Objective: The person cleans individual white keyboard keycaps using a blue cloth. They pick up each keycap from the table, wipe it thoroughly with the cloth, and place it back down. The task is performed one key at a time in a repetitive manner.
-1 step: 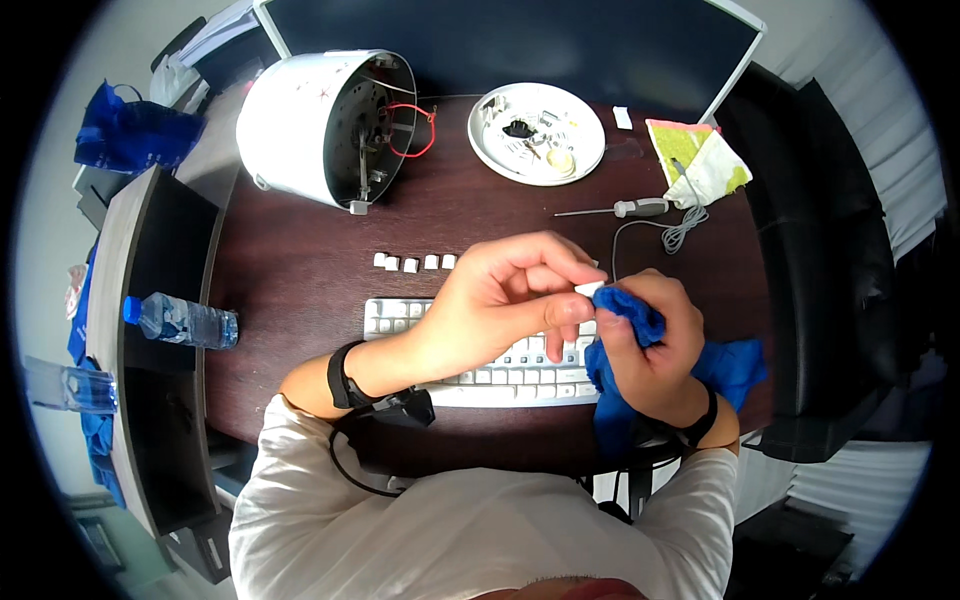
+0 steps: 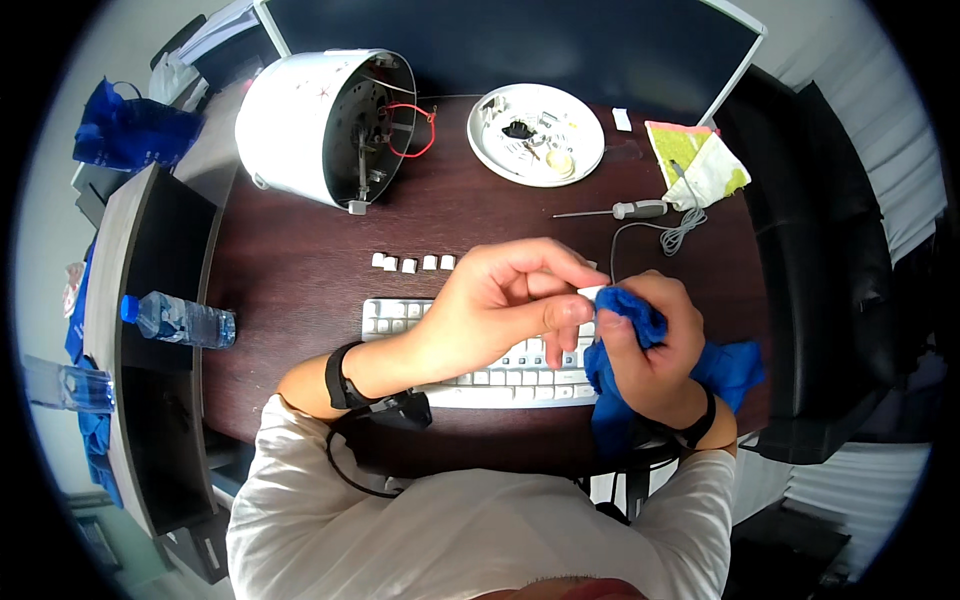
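Between the thumb and forefinger of my left hand (image 2: 490, 300) is a small white keycap (image 2: 592, 292). My right hand (image 2: 662, 335) grips a bunched blue cloth (image 2: 728, 368) and presses a fold of it against the keycap. The rest of the cloth hangs below that hand, over the right end of a white keyboard (image 2: 515, 394). Both hands are above the keyboard and hide much of it. Some switches show bare, without caps, in its middle. Behind it, loose white keycaps (image 2: 430, 262) stand in a row on the dark wooden desk (image 2: 300, 260), partly hidden by my left hand.
A white round pot-like housing (image 2: 295, 125) lies on its side with red wire showing. Near it are a white plate (image 2: 480, 150) of small parts, a screwdriver (image 2: 638, 209), a coiled grey cable (image 2: 684, 236) and a yellow-green cloth (image 2: 712, 165). A water bottle (image 2: 185, 320) lies at the left.
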{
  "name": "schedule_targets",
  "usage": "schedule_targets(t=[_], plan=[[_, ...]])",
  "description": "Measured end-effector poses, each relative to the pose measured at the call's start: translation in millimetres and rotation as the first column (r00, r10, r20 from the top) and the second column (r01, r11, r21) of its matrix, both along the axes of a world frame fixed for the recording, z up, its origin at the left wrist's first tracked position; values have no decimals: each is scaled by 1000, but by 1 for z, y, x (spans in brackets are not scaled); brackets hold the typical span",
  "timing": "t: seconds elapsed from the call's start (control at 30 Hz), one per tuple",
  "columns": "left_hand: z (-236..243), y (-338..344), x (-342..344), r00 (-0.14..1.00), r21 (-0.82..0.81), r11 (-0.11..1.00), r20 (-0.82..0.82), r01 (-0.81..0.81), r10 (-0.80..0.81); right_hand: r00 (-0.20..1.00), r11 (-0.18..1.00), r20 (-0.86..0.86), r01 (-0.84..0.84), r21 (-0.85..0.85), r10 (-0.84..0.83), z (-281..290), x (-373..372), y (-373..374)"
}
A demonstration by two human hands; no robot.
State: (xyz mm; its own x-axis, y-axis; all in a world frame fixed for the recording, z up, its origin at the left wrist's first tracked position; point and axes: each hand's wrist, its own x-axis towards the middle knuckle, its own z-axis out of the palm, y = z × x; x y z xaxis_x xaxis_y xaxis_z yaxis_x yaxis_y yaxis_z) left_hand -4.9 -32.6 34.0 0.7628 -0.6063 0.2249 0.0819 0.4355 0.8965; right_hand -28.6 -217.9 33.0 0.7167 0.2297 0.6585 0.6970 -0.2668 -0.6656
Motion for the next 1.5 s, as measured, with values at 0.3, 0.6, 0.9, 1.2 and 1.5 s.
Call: schedule_targets(t=[0.3,0.6,0.9,1.2,1.5], plan=[[-4,1,3,997,-13,1000,-78,-5,4,997,996,-45,70,62,-68,-15,-2,2],[-11,-2,3,982,-96,993,-169,73,-89,990,977,139,37,-211,-7,-1,1,1],[-14,-4,3,973,-133,988,-205,80,-106,993,981,114,56,-187,-35,-1,3,3],[-17,-5,-1,966,-201,974,-209,107,-149,998,990,45,54,-134,-48,0,1,2],[-20,-4,0,970,-190,979,-211,78,-119,998,988,58,20,-151,-12,-1,5,3]])
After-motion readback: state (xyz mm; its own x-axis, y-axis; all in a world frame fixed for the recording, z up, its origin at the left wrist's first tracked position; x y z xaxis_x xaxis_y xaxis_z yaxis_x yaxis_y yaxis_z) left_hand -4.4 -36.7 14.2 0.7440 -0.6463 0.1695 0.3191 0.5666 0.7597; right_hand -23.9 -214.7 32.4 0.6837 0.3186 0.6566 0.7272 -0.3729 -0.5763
